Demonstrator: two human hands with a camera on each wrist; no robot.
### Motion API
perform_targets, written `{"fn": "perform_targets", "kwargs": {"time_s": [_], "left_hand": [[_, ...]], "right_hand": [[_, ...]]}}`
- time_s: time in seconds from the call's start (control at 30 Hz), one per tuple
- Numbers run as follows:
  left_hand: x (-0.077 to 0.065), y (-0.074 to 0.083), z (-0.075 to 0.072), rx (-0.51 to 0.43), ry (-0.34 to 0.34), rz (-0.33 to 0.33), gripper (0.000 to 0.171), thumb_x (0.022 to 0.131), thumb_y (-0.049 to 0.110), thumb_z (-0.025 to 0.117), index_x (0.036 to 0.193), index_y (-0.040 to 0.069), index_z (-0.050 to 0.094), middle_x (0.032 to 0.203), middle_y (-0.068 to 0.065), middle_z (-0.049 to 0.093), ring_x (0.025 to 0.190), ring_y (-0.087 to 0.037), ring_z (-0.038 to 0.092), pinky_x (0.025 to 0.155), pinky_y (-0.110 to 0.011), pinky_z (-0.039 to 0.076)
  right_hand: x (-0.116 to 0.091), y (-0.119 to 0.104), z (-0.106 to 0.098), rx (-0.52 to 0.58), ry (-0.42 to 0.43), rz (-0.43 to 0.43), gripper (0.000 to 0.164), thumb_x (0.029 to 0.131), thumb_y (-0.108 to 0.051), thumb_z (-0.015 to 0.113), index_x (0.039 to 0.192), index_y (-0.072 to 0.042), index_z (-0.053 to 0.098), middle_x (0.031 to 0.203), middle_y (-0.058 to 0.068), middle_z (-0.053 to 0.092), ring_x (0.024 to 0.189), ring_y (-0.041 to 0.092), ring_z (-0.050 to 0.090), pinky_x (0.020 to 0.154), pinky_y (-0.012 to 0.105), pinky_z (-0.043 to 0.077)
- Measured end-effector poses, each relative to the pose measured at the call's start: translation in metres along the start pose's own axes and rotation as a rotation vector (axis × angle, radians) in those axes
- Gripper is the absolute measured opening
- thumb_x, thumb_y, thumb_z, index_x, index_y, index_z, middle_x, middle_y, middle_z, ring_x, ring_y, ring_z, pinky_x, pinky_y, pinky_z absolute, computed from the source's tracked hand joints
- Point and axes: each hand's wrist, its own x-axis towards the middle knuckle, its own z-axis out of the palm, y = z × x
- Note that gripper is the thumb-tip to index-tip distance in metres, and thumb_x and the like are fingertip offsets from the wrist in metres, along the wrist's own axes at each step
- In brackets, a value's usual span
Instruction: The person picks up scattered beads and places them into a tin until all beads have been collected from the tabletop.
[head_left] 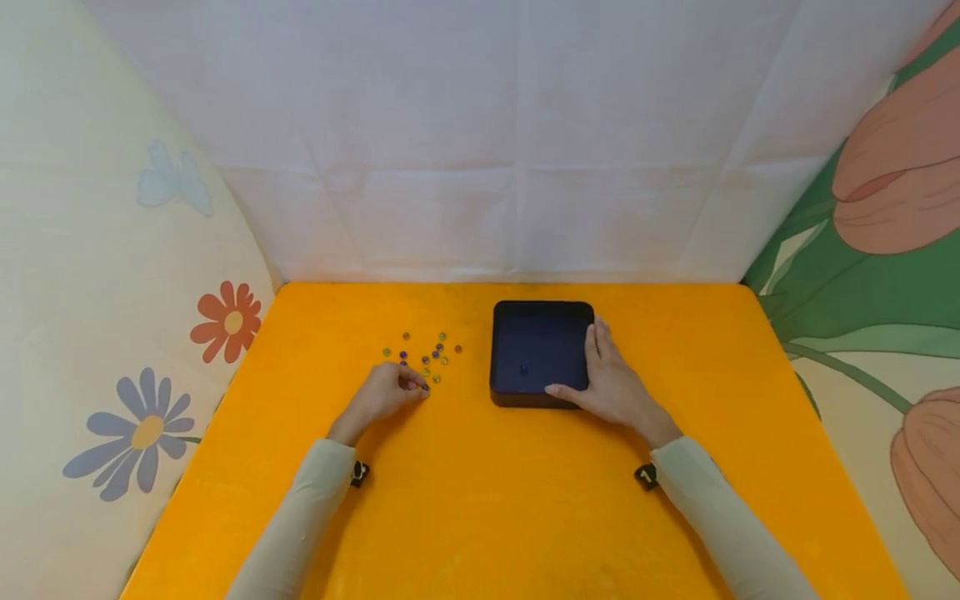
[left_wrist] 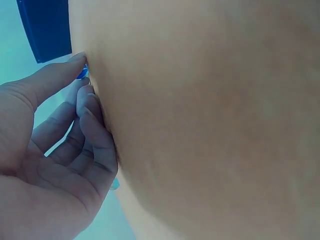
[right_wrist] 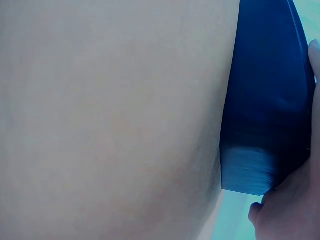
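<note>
My left hand (head_left: 386, 390) is low over the table, left of the tray. Its thumb and index fingertip pinch a blue glass marble (left_wrist: 82, 74), largely covered by the fingertips. Just beyond this hand lie several small marbles (head_left: 425, 360), some blue, some clear with yellowish or reddish colour. My right hand (head_left: 611, 385) holds a black square tray (head_left: 543, 401) at its near right corner, thumb over the front rim and fingers along the right side. Inside the tray is one dark blue marble (head_left: 524, 368). In the right wrist view the tray's outer wall (right_wrist: 267, 100) shows beside the hand.
A yellow cloth (head_left: 495, 500) covers the table. White fabric (head_left: 517, 150) hangs at the back edge, with flower-printed cloth (head_left: 150, 317) on the left and another (head_left: 885, 275) on the right. Small black tags (head_left: 647, 477) show at both wrists.
</note>
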Motion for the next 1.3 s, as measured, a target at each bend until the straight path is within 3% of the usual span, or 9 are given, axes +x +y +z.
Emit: {"fn": "perform_targets", "kwargs": {"time_s": [0.73, 1.3], "left_hand": [[0.001, 0.003, 0.0, -0.021, 0.009, 0.04, 0.014, 0.096, 0.024, 0.079, 0.102, 0.011, 0.082, 0.091, -0.003, 0.075, 0.078, -0.015, 0.064, 0.071, -0.03, 0.053], [0.004, 0.023, -0.002, -0.075, 0.002, 0.086, 0.014, 0.097, 0.024, 0.077, 0.105, 0.014, 0.082, 0.095, -0.004, 0.077, 0.081, -0.017, 0.066, 0.069, -0.03, 0.055]], "right_hand": [[0.002, -0.001, -0.004, -0.009, -0.007, 0.003, 0.137, 0.082, -0.092, 0.053, 0.167, -0.004, -0.009, 0.175, 0.012, -0.024, 0.165, 0.041, 0.004, 0.124, 0.059, 0.034], [-0.001, -0.001, -0.001, 0.011, -0.01, 0.009, 0.139, 0.081, -0.094, 0.053, 0.167, -0.004, -0.009, 0.175, 0.013, -0.024, 0.164, 0.044, 0.011, 0.121, 0.059, 0.039]]}}
